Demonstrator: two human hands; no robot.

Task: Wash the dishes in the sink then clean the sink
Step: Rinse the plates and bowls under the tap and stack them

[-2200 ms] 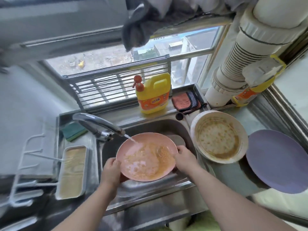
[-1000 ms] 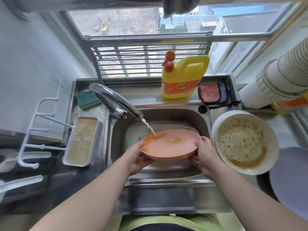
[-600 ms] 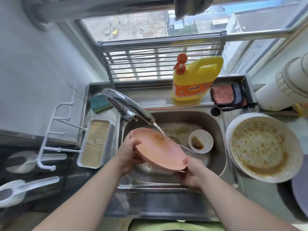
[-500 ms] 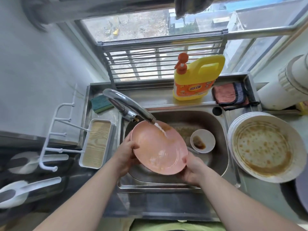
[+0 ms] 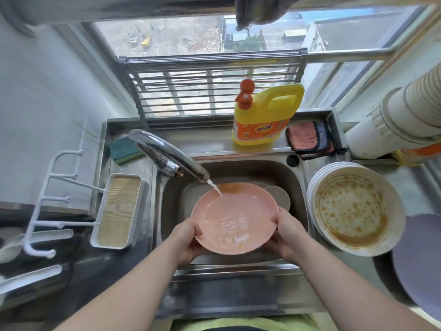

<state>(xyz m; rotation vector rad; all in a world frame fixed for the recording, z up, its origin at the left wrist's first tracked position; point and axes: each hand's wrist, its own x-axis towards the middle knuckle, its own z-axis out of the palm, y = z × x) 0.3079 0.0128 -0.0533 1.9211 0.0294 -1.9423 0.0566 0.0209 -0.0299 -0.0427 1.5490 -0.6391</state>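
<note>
Both hands hold the plate point(image 5: 235, 218) over the sink point(image 5: 296, 187), under the faucet point(image 5: 167, 154). A small bowl point(image 5: 280, 197) lies just behind the grip, the stacked dishes point(image 5: 355, 211) right of it, the soap bottle point(image 5: 262, 115) farther behind, the sponge point(image 5: 121, 149) behind-left.

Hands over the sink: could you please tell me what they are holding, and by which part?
Both hold the pink plate by its rim: the left hand at its left edge, the right hand at its right edge, under the faucet stream.
</note>
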